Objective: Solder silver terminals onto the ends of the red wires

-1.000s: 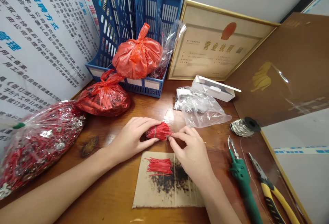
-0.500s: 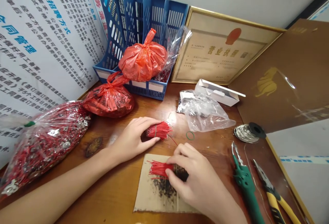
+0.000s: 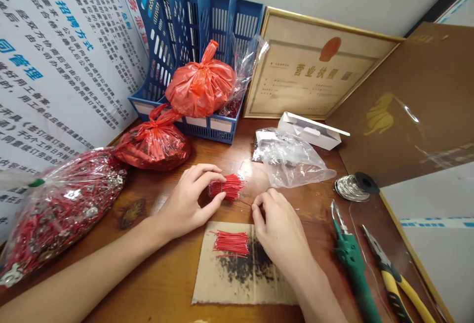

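Bench (image 3: 166,278) of glossy brown wood carries it all; short wires probably skid easily on that finish. The stained cardboard (image 3: 209,283) lies flat on it, its duller face likely steadier for small pieces. The right grip (image 3: 279,222) seems to pinch, thumb against forefinger, at one end of a wire. The left grip (image 3: 194,197) curves thumb and fingers around the red bundle (image 3: 233,186), which lies on the bench just beyond the cardboard. That bundle should feel light and springy (more brush than block), best held round its middle, since the strand ends at its right already fan out. The loose pile (image 3: 231,243) rests on the cardboard, near the right grip but not touching it; it probably scatters at a nudge, so a pinch across the middle suits it. The single wire (image 3: 245,203) spans from the bundle to the right fingertips: thin, flexible, nearly weightless by its look, and easiest taken near its end.
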Demonstrator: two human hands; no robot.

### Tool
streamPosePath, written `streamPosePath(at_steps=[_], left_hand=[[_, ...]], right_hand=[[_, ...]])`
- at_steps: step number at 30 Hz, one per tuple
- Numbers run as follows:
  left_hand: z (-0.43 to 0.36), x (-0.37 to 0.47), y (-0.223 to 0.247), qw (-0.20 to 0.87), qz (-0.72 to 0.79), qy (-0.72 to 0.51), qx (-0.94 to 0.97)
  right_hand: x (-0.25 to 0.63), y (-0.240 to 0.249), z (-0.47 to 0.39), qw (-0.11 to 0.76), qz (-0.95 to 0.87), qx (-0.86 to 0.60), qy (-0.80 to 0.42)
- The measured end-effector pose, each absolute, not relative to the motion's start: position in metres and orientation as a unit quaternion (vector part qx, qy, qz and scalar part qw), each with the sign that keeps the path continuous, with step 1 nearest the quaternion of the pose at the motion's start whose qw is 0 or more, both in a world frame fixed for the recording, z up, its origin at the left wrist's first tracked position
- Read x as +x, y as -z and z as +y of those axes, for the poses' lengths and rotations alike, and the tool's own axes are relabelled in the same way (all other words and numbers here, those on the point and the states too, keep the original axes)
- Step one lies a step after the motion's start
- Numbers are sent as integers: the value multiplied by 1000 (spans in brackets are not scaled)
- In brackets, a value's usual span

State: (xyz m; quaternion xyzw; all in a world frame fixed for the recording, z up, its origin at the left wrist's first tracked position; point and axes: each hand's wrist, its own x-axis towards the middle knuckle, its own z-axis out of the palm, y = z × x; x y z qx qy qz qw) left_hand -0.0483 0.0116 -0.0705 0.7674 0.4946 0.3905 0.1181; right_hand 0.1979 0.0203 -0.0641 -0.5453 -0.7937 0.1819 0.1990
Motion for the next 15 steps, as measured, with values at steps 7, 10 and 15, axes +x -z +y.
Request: streamPosePath(at_steps=[7, 10, 15], left_hand=[[12, -48, 70, 135, 496, -398, 760], [12, -47, 70, 141, 496, -394, 761], [15, -47, 71, 144, 486, -383, 772]], right_hand=[[210, 42, 3, 179, -818, -476, -269], [202, 33, -6, 190, -820, -446, -306], [182, 39, 7, 303, -778, -484, -262]])
